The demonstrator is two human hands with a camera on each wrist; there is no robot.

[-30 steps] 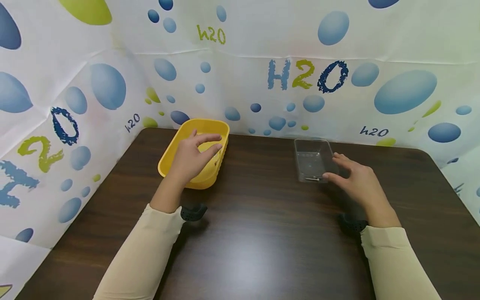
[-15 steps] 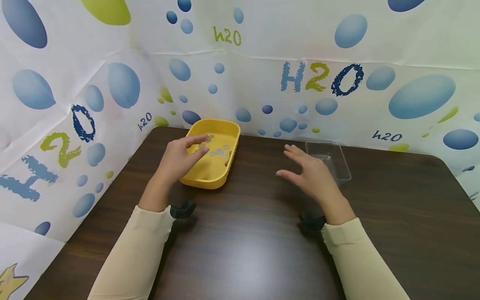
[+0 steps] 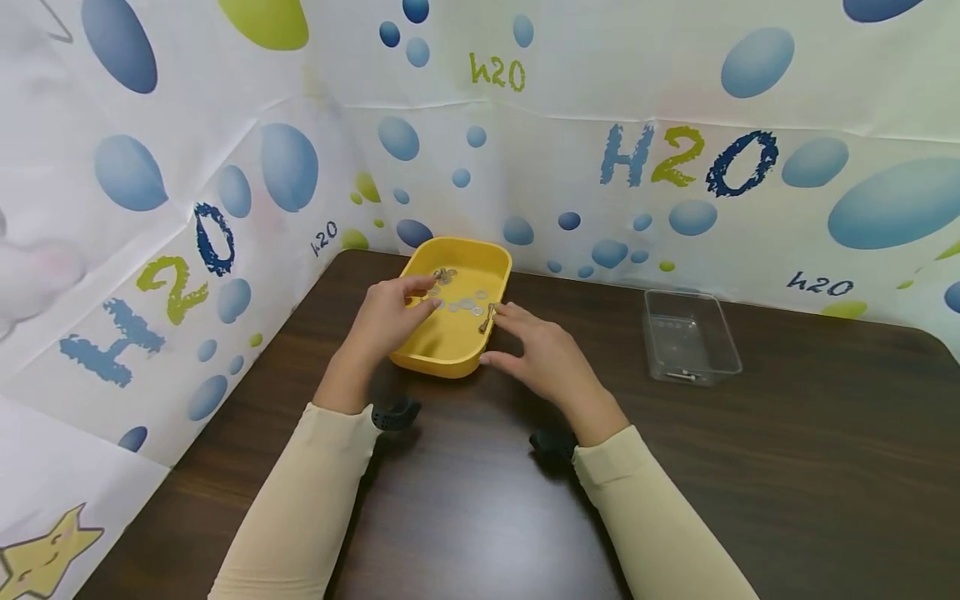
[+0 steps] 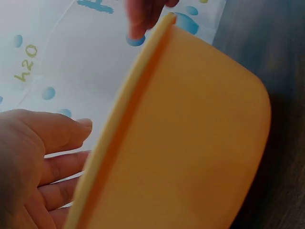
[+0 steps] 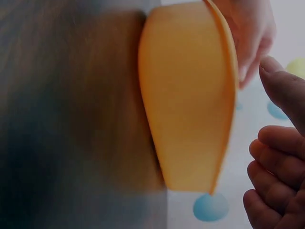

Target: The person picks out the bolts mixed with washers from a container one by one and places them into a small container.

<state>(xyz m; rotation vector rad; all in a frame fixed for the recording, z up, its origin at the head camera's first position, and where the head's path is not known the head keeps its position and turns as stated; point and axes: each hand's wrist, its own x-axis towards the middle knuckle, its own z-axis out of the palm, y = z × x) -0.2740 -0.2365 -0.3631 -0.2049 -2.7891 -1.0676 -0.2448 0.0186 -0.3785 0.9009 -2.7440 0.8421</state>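
A yellow plastic tray (image 3: 435,343) stands at the back left of the table, holding several flat metal rings like washers (image 3: 467,303) and small metal pieces like bolts (image 3: 484,323) along its right side. Over the tray's left side hangs my left hand (image 3: 386,321), thumb and fingers apart, nothing between them. My right hand (image 3: 551,358) is at the tray's right rim, its fingers relaxed and spread from the thumb. In the right wrist view, the right hand (image 5: 281,157) holds nothing, beside the tray's outer wall (image 5: 190,105).
A clear plastic container (image 3: 686,333) stands to the right on the dark wooden table (image 3: 480,500), with a small metal bolt (image 3: 682,377) at its near side. A white wall covering (image 3: 555,150) with blue drops closes off the back and left.
My right hand has moved left from the clear container to the yellow tray's right rim. The left hand stays over the tray's left side. The head view has turned left.
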